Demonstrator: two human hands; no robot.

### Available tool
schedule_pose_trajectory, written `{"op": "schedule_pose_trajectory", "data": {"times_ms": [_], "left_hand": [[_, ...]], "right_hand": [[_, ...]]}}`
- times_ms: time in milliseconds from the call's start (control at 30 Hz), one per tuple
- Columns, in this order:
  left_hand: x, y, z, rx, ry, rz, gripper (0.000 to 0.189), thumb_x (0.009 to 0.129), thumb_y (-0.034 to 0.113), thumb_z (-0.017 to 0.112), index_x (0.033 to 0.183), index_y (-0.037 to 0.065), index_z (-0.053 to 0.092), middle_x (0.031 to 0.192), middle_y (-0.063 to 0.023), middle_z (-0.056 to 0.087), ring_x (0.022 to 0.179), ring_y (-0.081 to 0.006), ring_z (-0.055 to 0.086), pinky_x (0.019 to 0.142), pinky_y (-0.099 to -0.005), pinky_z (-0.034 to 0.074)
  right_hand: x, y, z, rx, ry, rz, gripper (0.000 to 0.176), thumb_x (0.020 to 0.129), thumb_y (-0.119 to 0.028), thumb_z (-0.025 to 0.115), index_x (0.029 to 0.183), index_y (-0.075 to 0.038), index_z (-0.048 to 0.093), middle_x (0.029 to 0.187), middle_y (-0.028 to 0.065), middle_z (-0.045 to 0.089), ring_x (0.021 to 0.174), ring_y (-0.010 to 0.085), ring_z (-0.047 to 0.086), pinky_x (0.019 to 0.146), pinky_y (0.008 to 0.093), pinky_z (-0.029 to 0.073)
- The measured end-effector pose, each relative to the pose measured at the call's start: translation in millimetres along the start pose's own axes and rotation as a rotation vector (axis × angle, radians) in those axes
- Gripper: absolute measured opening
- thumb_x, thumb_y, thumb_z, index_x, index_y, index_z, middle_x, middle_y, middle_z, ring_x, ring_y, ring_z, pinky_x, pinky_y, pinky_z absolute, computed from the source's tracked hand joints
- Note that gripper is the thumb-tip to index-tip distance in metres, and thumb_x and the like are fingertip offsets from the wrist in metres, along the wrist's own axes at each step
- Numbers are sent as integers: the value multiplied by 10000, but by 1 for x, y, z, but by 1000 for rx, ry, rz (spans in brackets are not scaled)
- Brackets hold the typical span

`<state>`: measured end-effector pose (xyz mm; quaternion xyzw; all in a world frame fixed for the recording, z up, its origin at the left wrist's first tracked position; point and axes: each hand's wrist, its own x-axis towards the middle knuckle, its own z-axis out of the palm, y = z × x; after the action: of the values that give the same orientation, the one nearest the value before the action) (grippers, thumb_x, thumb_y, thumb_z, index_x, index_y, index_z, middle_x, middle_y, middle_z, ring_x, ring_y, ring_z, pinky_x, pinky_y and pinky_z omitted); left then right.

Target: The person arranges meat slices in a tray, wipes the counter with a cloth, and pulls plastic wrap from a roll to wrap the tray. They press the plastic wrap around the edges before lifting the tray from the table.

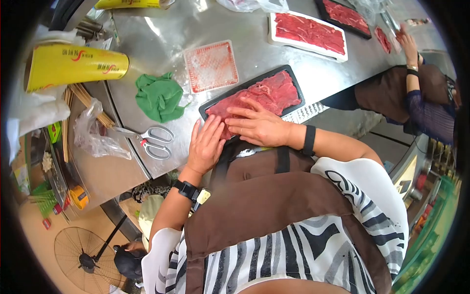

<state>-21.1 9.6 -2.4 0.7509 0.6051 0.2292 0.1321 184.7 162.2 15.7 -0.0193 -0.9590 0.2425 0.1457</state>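
Note:
A black tray [295, 81] filled with sliced raw red meat [274, 93] lies at an angle near the table's front edge. My right hand [262, 125] rests on the meat with its fingers spread. At the tray's left end, my left hand [205, 144] lies with fingers stretched out, touching the meat and the tray's near edge. Both hands are flat and grip nothing; part of the meat is hidden under them. Just beyond the tray sits a shallow, red-stained clear plastic tray [211, 66]. A crumpled green cloth [157, 97] is to its left.
Scissors [156, 142], a plastic bag [95, 134] and wooden skewers [90, 103] lie left, below a yellow film roll [78, 66]. A white tray [308, 53] and another black tray [323, 11], both with meat, stand far right. A co-worker's hand [407, 45] is at right.

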Motion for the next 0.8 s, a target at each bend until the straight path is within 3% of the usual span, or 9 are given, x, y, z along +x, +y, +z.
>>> {"op": "schedule_pose_trajectory", "data": {"times_ms": [67, 133, 200, 300, 400, 567, 733, 800], "left_hand": [[5, 4, -4, 0, 34, -16, 541, 798, 104, 697, 1318, 44, 558, 1427, -113, 498, 1349, -301, 442, 1135, -514, 276], [11, 8, -9, 35, 19, 50, 541, 814, 131, 701, 1323, 31, 548, 1431, -132, 490, 1368, -298, 416, 1143, -527, 252], [19, 10, -7, 23, -51, 104, 565, 818, 157, 703, 1342, 35, 532, 1443, -130, 478, 1378, -291, 403, 1150, -522, 241], [33, 16, -5, -9, -182, 134, 614, 827, 202, 701, 1382, 39, 493, 1470, -130, 448, 1397, -286, 374, 1164, -511, 220], [39, 18, -3, -27, -256, 113, 653, 838, 237, 694, 1410, 34, 455, 1497, -132, 411, 1415, -285, 344, 1173, -501, 203], [40, 19, -2, 0, -290, 115, 679, 847, 272, 685, 1424, 24, 429, 1523, -145, 368, 1428, -294, 317, 1178, -498, 193], [62, 27, 0, -36, -203, 125, 679, 854, 277, 679, 1425, 16, 421, 1520, -171, 362, 1443, -319, 280, 1184, -493, 179], [76, 22, 6, -29, -169, 80, 678, 857, 272, 676, 1427, 11, 417, 1520, -168, 362, 1447, -312, 273, 1186, -489, 173]], "right_hand": [[-4, -2, -10, -13, 81, 1, 383, 797, -178, 703, 1158, -57, 654, 1275, 100, 602, 1304, 303, 463, 1107, 563, 290], [-14, 2, -23, -86, 139, 239, 423, 811, -131, 700, 1219, -57, 620, 1341, 87, 566, 1343, 308, 439, 1130, 559, 272], [-29, 7, -21, -123, 199, 279, 453, 821, -145, 698, 1256, -65, 601, 1377, 88, 542, 1361, 305, 421, 1140, 552, 252], [-44, 7, -21, -166, -10, 361, 561, 869, -272, 657, 1370, -64, 514, 1476, 98, 447, 1427, 286, 327, 1166, 548, 182], [-49, 11, -15, -207, -63, 426, 589, 891, -324, 621, 1400, -63, 482, 1501, 101, 415, 1449, 273, 285, 1174, 546, 155], [-44, 13, -16, -213, -64, 459, 609, 894, -343, 614, 1410, -53, 468, 1510, 103, 403, 1455, 270, 270, 1177, 541, 146], [-44, 19, -20, -166, -54, 419, 612, 895, -346, 613, 1405, -39, 466, 1507, 112, 407, 1443, 278, 297, 1174, 541, 159], [-43, 21, -24, -144, 64, 404, 600, 907, -344, 602, 1407, -43, 462, 1501, 119, 412, 1431, 281, 321, 1175, 527, 172]]}}
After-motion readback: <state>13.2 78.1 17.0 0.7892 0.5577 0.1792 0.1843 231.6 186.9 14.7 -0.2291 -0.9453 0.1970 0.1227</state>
